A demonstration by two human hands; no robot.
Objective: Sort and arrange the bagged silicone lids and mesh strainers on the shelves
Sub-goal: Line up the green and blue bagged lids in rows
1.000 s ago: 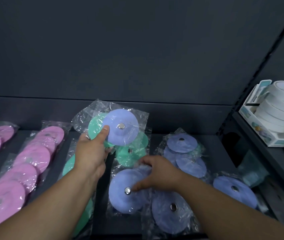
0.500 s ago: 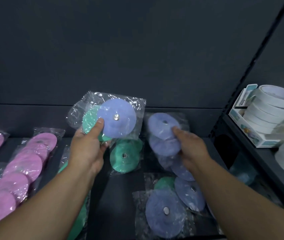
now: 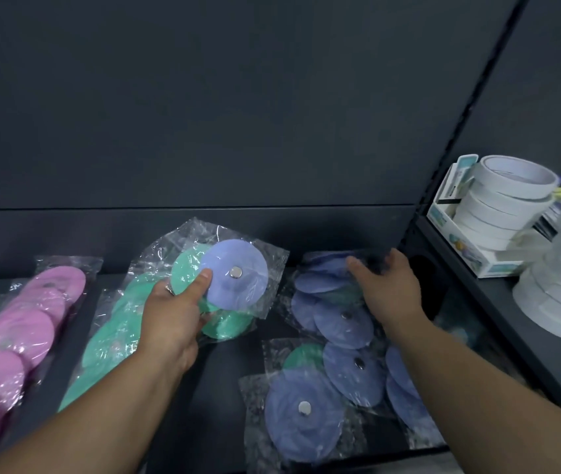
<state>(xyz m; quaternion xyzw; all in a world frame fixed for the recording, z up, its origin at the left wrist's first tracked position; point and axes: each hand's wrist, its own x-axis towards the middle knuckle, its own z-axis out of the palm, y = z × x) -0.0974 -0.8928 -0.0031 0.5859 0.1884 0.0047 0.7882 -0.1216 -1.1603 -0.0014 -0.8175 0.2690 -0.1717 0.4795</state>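
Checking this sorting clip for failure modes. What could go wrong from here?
1. The held bag in the left hand shows a blue lid over a green one, so it may end up in the wrong colour row.
2. A green lid sits inside the blue row and may be missed.
3. The front blue bag lies near the shelf edge. A push from the right hand might slide it off.

To your right, a stack of white tape rolls [image 3: 508,196] stands in a white display box [image 3: 493,268]. A second stack of tape rolls [image 3: 559,285] sits just beside it, nearer you. A dark back panel [image 3: 203,97] rises behind.
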